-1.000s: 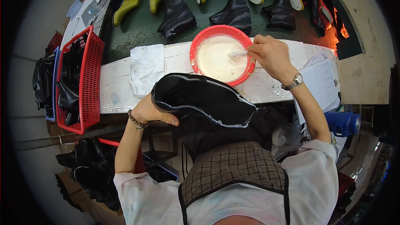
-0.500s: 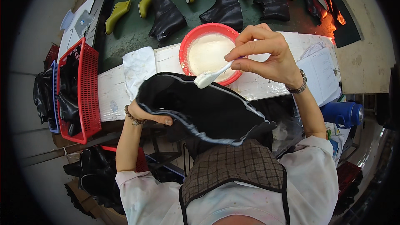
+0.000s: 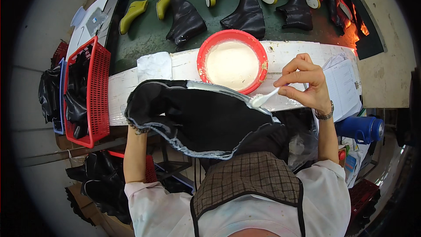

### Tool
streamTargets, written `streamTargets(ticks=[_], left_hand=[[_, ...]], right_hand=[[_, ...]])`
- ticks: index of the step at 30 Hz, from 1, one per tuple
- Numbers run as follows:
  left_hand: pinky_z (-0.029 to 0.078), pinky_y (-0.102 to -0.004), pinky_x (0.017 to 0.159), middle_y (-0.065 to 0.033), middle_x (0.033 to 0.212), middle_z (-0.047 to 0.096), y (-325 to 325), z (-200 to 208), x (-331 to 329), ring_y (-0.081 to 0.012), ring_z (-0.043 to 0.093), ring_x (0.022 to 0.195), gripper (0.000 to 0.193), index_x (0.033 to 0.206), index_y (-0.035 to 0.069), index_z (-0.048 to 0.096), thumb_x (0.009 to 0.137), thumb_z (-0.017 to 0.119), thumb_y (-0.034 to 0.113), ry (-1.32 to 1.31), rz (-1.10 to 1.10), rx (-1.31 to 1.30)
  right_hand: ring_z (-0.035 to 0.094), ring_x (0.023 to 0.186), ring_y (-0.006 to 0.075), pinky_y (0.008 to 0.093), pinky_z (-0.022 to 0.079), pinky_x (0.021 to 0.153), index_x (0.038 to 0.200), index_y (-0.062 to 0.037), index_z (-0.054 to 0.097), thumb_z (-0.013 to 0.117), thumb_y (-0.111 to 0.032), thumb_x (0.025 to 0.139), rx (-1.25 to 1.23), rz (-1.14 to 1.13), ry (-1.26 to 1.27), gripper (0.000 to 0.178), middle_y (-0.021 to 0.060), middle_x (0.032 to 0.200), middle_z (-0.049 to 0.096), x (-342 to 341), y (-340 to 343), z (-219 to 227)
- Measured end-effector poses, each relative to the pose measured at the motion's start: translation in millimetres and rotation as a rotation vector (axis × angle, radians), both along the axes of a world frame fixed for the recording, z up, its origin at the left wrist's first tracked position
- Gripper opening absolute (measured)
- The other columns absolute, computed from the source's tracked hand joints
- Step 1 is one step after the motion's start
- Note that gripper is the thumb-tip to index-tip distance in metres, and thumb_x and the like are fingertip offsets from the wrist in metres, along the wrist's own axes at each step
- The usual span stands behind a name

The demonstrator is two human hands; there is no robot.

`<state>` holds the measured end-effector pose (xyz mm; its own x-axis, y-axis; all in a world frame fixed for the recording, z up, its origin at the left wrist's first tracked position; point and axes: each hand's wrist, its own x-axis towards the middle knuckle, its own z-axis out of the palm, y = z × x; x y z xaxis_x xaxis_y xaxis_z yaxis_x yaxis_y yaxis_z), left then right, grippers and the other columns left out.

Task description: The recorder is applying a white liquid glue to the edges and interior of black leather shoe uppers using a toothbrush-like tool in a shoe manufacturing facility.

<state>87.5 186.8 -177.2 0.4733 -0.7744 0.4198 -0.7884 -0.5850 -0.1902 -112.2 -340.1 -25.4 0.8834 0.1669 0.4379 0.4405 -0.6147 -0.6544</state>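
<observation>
The thumb and bent fingers of the right hand (image 3: 302, 83) pinch the slim handle of a small white plastic brush (image 3: 266, 98). The handle slants down and leftward out of the fingertips, and its pale, coated head meets the upper right edge of a large, floppy black boot upper (image 3: 206, 118). The fingers themselves stay clear of that piece, just beyond its right-hand end.

The boot upper spreads across the space between the two forearms, its dark lining facing up, whitish bands running along its edges. Its left end covers the left hand, so I cannot tell how those fingers stand; a dark beaded bracelet (image 3: 139, 130) shows at that wrist, directly below the piece.

Just beyond the upper is a round red plastic bowl (image 3: 201, 63) of smooth cream-coloured liquid (image 3: 231, 65), to the left of the brush hand. A folded white cloth (image 3: 154, 66) lies left of the bowl on a worn white bench edge (image 3: 120, 98). Farther off, glossy black ankle boots (image 3: 187, 19) and yellow-green boots (image 3: 132, 16) lie on a dark green tabletop (image 3: 131, 44).
</observation>
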Motion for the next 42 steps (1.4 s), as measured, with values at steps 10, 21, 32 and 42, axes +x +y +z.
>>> streamTargets(ticks=[10, 21, 32, 42], left_hand=[[0.050, -0.0358, 0.105, -0.0100, 0.133, 0.065, -149, 121, -51, -0.0168, 0.060, 0.120, 0.090, 0.145, -0.001, 0.050, 0.068, 0.096, 0.003, 1.459, -0.843, -0.561], [0.044, -0.0355, 0.108, -0.0089, 0.132, 0.066, -174, 113, -70, -0.0173, 0.056, 0.123, 0.076, 0.142, 0.000, 0.055, 0.077, 0.092, 0.012, 2.116, -0.553, -0.184], [0.058, -0.0384, 0.093, -0.0169, 0.131, 0.064, -68, 100, -67, -0.0258, 0.069, 0.108, 0.065, 0.129, -0.002, 0.058, 0.073, 0.090, 0.007, 1.098, -0.336, -0.736], [0.058, -0.0357, 0.084, -0.0130, 0.112, 0.071, -55, 119, -55, -0.0250, 0.071, 0.095, 0.053, 0.122, -0.005, 0.063, 0.076, 0.087, 0.006, 0.628, -0.111, -0.651]], right_hand=[[0.054, 0.073, 0.0114, 0.0323, 0.033, 0.076, 0.094, -0.0123, 0.082, 0.088, -0.022, 0.076, -0.045, 0.090, -0.157, 0.021, -0.0017, 0.081, 0.068, 44, 24, 28], [0.054, 0.076, 0.0091, 0.0321, 0.032, 0.080, 0.091, -0.0185, 0.080, 0.086, -0.026, 0.079, -0.152, 0.272, -0.334, 0.016, -0.0068, 0.086, 0.065, 83, 64, 47], [0.059, 0.079, 0.0070, 0.0308, 0.034, 0.082, 0.093, -0.0184, 0.082, 0.091, -0.022, 0.073, 0.012, 0.115, -0.261, 0.022, -0.0069, 0.086, 0.068, 46, 25, 12], [0.063, 0.082, 0.0116, 0.0271, 0.044, 0.071, 0.096, -0.0060, 0.080, 0.083, -0.004, 0.079, 0.281, -0.071, 0.027, 0.017, 0.0018, 0.091, 0.069, 22, 14, -4]])
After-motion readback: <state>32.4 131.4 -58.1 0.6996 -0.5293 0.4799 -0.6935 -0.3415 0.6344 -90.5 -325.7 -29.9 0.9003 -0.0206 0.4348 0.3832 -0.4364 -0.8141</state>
